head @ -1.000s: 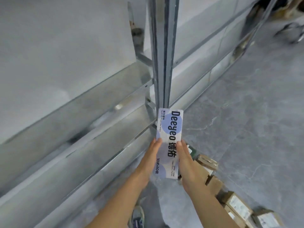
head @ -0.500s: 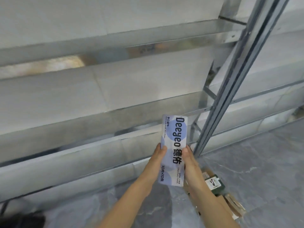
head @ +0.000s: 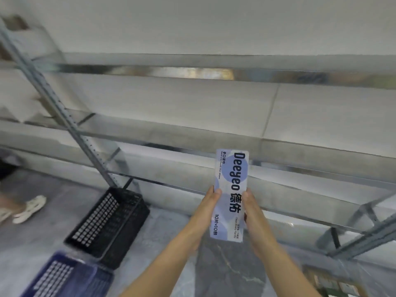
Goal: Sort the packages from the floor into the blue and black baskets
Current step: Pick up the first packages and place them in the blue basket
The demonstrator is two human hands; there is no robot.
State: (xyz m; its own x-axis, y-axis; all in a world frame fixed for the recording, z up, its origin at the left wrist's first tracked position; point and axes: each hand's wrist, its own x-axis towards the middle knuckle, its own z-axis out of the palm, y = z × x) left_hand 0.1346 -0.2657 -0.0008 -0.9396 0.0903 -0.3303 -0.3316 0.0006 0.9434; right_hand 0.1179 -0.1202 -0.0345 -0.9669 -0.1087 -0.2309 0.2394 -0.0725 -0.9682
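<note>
I hold a long white and pale-blue package of Deeyeo wet wipes (head: 231, 179) upright in front of me, well above the floor. My left hand (head: 206, 207) grips its left edge and my right hand (head: 254, 213) grips its right edge. A black slatted basket (head: 111, 221) stands on the grey floor to the lower left, tilted in the view. A blue basket (head: 64, 277) sits just in front of it at the bottom left corner. Both baskets look empty as far as the blur lets me see.
A metal rack (head: 192, 138) with long horizontal shelves fills the wall ahead, and its slanted upright (head: 64, 116) comes down beside the black basket. Another person's foot in a white shoe (head: 30, 207) is at the far left. Cardboard packages (head: 334, 281) lie at the bottom right.
My view has swung to the left along the rack. The two baskets and another person's foot have come into sight, and the pile of boxes has slid to the bottom right. My grip on the package is unchanged.
</note>
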